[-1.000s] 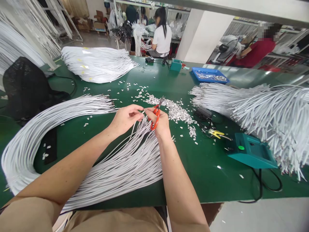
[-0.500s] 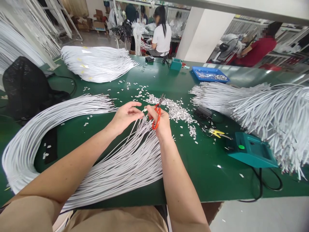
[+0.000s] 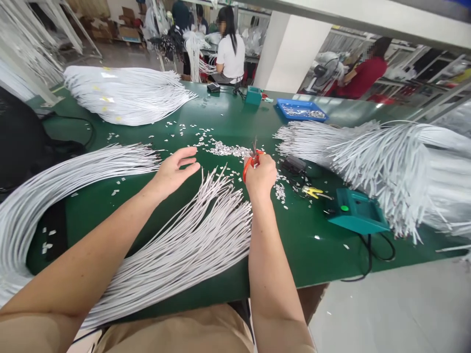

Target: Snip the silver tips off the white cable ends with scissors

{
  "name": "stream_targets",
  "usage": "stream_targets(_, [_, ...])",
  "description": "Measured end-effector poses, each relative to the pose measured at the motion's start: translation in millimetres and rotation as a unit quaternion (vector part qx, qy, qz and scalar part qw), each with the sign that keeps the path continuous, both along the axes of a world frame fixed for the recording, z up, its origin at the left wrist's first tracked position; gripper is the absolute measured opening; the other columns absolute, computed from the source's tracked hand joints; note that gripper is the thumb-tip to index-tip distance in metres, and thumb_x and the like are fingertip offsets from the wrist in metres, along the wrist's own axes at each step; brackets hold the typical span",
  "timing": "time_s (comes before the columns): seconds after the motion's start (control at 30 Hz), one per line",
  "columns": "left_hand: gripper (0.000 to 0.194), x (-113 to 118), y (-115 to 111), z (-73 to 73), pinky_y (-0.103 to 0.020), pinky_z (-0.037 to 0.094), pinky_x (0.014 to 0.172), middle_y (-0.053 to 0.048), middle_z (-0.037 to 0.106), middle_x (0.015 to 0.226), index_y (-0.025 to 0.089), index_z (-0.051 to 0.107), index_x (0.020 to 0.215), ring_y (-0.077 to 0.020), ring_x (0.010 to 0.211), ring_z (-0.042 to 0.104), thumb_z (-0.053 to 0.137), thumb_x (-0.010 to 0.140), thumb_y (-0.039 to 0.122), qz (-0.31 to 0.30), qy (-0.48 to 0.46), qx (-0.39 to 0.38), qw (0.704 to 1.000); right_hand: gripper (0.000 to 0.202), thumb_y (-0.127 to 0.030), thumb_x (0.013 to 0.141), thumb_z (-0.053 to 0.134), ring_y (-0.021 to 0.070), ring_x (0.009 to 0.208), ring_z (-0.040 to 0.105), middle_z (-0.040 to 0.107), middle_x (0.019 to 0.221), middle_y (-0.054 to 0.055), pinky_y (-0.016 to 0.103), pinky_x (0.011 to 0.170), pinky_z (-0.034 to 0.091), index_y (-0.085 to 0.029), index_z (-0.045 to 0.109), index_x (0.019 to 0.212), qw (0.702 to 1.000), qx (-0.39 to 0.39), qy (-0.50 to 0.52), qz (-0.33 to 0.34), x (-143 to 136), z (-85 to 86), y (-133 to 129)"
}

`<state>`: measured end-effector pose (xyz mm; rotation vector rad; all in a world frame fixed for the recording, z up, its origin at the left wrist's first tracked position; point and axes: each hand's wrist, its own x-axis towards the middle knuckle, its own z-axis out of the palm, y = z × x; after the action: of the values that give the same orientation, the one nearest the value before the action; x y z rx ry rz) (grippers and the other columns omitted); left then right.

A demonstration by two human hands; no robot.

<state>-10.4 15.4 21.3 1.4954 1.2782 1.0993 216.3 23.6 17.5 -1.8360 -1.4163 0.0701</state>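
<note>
My left hand (image 3: 178, 169) hovers over the table with its fingers apart and nothing in them. It is between two bundles of white cables: a curved bundle (image 3: 81, 169) to its left and a fanned-out bundle (image 3: 191, 250) under my forearms. In my right hand (image 3: 263, 176) is a pair of orange-handled scissors (image 3: 248, 167), blades pointing away from me. The right hand is just beyond the cable ends of the fanned bundle. Small silvery-white pieces (image 3: 230, 149) lie in a heap behind and beside the scissors.
At the right stand a teal device (image 3: 356, 211), yellow-handled pliers (image 3: 312, 191) and a large pile of white cables (image 3: 390, 166). Farther back are a blue tray (image 3: 301, 110) of small pieces and another cable bundle (image 3: 125, 93). Co-workers (image 3: 231, 51) sit beyond the table.
My hands have moved apart: the left has drawn back leftward and opened, the right has gone right with the scissors. The small piece between the fingers is no longer seen. The view has shifted.
</note>
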Motion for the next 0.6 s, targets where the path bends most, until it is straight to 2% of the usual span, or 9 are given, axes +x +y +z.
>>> stream_targets(0.1, [0.049, -0.2, 0.4, 1.5, -0.042, 0.047, 0.104, -0.012, 0.064, 0.129, 0.019, 0.061, 0.122, -0.0259, 0.121, 0.059, 0.069, 0.080, 0.043, -0.013, -0.041, 0.013, 0.999, 0.021, -0.028, 0.085, 0.054, 0.0293, 0.097, 0.057, 0.068, 0.099, 0.015, 0.039, 0.080, 0.039, -0.014, 0.069, 0.089, 0.991, -0.049, -0.125, 0.018, 11.5, 7.1, -12.8])
stream_targets(0.23, [0.047, 12.5, -8.9, 22.6, -0.038, 0.053, 0.093, -0.012, 0.069, 0.119, 0.017, 0.062, 0.120, -0.0232, 0.111, 0.064, 0.064, 0.084, 0.048, -0.038, -0.070, 0.020, 0.997, 0.018, -0.024, 0.085, 0.053, 0.0290, 0.096, 0.056, 0.067, 0.096, 0.015, 0.039, 0.079, 0.036, -0.014, 0.068, 0.087, 0.966, -0.054, -0.242, 0.074, 7.6, 19.0, -34.7])
stream_targets(0.4, [0.045, 36.6, -20.6, 54.9, -0.032, 0.055, 0.076, -0.010, 0.073, 0.107, 0.018, 0.068, 0.113, -0.0228, 0.094, 0.069, 0.067, 0.081, 0.049, -0.100, 0.004, 0.046, 0.994, 0.017, -0.017, 0.086, 0.051, 0.0277, 0.094, 0.052, 0.066, 0.092, 0.014, 0.038, 0.078, 0.032, -0.013, 0.067, 0.090, 0.939, -0.022, -0.324, 0.113, -6.3, 43.5, -57.0])
stream_targets(0.53, [0.029, 49.2, -22.5, 64.8, -0.032, 0.053, 0.073, -0.007, 0.074, 0.083, 0.015, 0.076, 0.088, -0.0199, 0.075, 0.068, 0.069, 0.076, 0.041, -0.088, 0.068, 0.119, 0.987, 0.018, -0.018, 0.088, 0.050, 0.0276, 0.092, 0.050, 0.064, 0.091, 0.015, 0.039, 0.077, 0.031, -0.012, 0.066, 0.090, 0.922, 0.008, -0.369, 0.119, -11.4, 58.2, -72.1])
stream_targets(0.6, [0.026, 51.0, -21.0, 66.6, -0.031, 0.053, 0.072, -0.005, 0.074, 0.077, 0.015, 0.076, 0.084, -0.0182, 0.070, 0.067, 0.069, 0.076, 0.038, -0.072, 0.079, 0.136, 0.985, 0.017, -0.017, 0.087, 0.050, 0.0272, 0.091, 0.050, 0.064, 0.091, 0.014, 0.038, 0.076, 0.030, -0.012, 0.066, 0.090, 0.919, 0.012, -0.376, 0.114, -8.7, 61.7, -78.7])
